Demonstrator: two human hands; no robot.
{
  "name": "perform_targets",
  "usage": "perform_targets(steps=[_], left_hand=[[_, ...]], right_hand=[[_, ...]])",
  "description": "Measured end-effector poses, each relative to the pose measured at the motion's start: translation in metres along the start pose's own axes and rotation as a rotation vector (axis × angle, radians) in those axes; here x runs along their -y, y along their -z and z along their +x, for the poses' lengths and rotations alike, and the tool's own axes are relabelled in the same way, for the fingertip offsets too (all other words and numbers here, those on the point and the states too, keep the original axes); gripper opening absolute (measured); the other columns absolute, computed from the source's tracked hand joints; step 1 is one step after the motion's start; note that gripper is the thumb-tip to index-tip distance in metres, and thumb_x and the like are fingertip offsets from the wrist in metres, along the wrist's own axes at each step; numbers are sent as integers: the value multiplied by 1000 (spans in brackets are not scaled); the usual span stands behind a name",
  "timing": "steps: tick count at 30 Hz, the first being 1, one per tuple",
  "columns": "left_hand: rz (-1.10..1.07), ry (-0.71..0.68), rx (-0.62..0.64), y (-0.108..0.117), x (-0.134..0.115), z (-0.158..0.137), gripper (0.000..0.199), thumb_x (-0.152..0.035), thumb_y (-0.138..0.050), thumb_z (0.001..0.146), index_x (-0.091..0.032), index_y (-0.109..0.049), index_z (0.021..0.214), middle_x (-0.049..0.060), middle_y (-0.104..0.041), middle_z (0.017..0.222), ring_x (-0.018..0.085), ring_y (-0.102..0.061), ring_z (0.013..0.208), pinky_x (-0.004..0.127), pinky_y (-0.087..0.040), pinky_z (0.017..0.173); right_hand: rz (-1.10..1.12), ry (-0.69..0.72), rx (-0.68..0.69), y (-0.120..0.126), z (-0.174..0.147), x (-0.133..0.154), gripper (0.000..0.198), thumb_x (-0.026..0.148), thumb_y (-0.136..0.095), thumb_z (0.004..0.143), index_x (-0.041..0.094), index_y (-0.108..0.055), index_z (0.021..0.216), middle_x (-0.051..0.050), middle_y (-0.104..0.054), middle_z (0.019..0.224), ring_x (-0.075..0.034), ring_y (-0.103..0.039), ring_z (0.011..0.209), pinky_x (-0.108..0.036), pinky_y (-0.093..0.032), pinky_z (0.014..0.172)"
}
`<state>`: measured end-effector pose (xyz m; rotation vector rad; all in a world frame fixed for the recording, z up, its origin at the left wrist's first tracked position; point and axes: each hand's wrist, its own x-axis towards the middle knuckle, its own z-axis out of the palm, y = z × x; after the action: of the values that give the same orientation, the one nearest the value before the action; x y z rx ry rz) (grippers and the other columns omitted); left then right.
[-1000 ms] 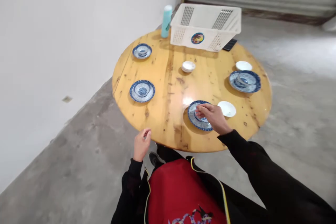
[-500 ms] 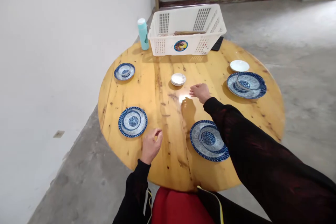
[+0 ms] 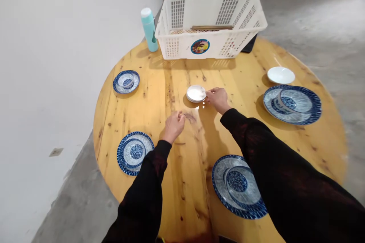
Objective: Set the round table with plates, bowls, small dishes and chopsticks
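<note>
On tbl (image 3: 155,108), wht dish stack (image 3: 196,93) sits at R hand (image 3: 218,99) (can't tell grip), just beyond curled-closed L hand (image 3: 173,125).

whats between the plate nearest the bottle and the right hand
In the head view, a stack of white dishes lies there, by the right hand.

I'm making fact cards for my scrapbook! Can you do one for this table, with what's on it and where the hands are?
Table: wooden, rounded
Right hand: fingertips at the edge of the small white dishes; can't tell if gripping
Left hand: fingers curled, nearer the person than those dishes
Blue-rimmed plates: four, each with a bowl
White dish: at the right, behind a plate
Basket: white, at the back, thin sticks inside
Bottle: light blue, upright, left of the basket
</note>
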<state>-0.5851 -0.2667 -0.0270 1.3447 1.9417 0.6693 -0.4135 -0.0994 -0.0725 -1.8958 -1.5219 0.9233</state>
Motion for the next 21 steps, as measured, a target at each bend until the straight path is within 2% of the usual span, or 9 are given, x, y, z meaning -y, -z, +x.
perform_targets(steps=[4, 7, 10, 15, 19, 21], left_hand=[[27, -20, 34, -10, -18, 57, 44, -23, -47, 96, -8, -56, 136, 12, -70, 111, 22, -66, 104, 33, -48, 97], [37, -46, 70, -17, -24, 77, 47, -23, -43, 97, -8, -53, 140, 11, -71, 100, 22, -67, 96, 34, -50, 91], [49, -54, 92, -21, -25, 81, 47, -23, -43, 97, -9, -52, 141, 10, -71, 94, 24, -66, 97, 36, -50, 91], [36, -79, 59, -24, -27, 77, 39, -22, -47, 96, -11, -54, 133, 13, -69, 110, 25, -63, 108, 39, -48, 98], [-51, -128, 17, -23, -30, 72, 31, -22, -50, 96, -15, -56, 126, 13, -67, 112, 26, -62, 110, 42, -48, 99], [-153, -203, -4, -22, -29, 63, 33, -23, -53, 96, -16, -55, 128, 13, -65, 115, 27, -59, 114, 43, -47, 101]], right_hand=[[-145, 44, 1, 2, 5, 4, 21, 17, -62, 75, 14, -76, 90, -11, -74, 76, -27, -71, 78, -35, -55, 76], [-205, 109, 1, 3, 5, 6, 22, 15, -62, 74, 15, -78, 89, -11, -76, 83, -28, -71, 82, -35, -54, 77], [-236, 155, 3, 4, 3, 9, 22, 13, -61, 74, 14, -78, 89, -12, -76, 85, -29, -71, 85, -35, -54, 78], [-225, 128, -40, 7, -5, 16, 23, 10, -61, 73, 11, -77, 90, -14, -76, 88, -32, -71, 87, -39, -54, 80], [-183, 128, -67, 16, -13, 20, 18, 11, -63, 72, 13, -75, 87, -13, -75, 84, -29, -71, 82, -39, -56, 78], [-170, 196, -51, 23, -22, 19, 20, 11, -61, 74, 11, -73, 90, -14, -74, 83, -27, -71, 79, -40, -56, 76]])
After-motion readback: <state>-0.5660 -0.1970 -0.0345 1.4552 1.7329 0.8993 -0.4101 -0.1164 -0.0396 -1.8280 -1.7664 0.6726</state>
